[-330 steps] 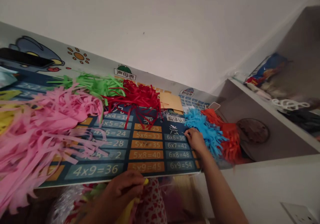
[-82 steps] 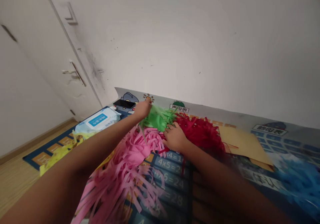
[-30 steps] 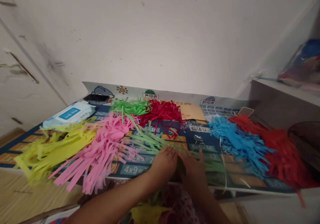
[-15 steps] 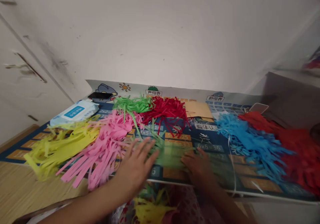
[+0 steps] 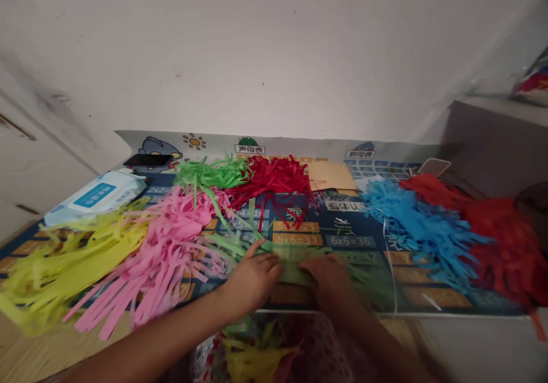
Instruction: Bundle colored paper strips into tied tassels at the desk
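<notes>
Head view: touches thin, fringed green sheet (image 5: 293,270) with left hand (image 5: 252,277) and right hand (image 5: 331,277), cannot tell either grip's state, between ruffled pink strips (image 5: 177,223) leftward and shaggy blue strips (image 5: 413,223) rightward.

Right hand (image 5: 331,277) blurred. Red fringe (image 5: 509,246) cut off at right edge. Wall bag (image 5: 535,81) also cropped.

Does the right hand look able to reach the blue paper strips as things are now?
Probably yes. The right hand is near the blue paper strips, and only low green strips and a thin white string seem to lie between.
</notes>
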A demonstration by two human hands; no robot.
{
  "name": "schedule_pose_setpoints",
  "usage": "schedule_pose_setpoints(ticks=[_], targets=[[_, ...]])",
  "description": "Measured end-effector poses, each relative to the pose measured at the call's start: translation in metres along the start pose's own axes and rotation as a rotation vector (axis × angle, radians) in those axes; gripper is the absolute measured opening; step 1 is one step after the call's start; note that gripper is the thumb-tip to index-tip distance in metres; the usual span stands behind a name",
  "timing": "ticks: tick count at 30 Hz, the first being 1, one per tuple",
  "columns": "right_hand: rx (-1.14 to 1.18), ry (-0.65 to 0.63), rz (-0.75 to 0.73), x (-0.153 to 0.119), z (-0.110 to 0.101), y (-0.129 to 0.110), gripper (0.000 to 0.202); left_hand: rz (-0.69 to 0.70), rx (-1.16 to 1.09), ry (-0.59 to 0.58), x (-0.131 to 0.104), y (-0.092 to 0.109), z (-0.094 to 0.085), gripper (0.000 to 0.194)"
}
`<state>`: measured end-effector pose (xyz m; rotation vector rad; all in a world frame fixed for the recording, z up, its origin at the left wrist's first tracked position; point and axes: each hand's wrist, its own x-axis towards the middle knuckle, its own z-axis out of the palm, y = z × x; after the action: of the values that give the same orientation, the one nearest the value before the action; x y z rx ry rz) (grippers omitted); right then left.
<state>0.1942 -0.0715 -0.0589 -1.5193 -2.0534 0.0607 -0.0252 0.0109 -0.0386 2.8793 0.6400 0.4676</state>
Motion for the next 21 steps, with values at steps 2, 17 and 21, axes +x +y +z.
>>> schedule_pose_setpoints(ticks=[2,17,21], targets=[[0.074,-0.064,0.085,0.005,-0.002,0.005,0.029,-0.053,-0.119,0.016,-0.002,-0.005,-0.007,0.020],[-0.163,-0.194,0.349,0.052,0.010,0.023,0.019,-0.464,0.025,-0.103,0.042,-0.031,-0.002,0.022],[-0.173,-0.176,0.350,0.051,0.010,0.024,0.019,-0.472,0.033,-0.149,0.045,-0.031,-0.002,0.022]])
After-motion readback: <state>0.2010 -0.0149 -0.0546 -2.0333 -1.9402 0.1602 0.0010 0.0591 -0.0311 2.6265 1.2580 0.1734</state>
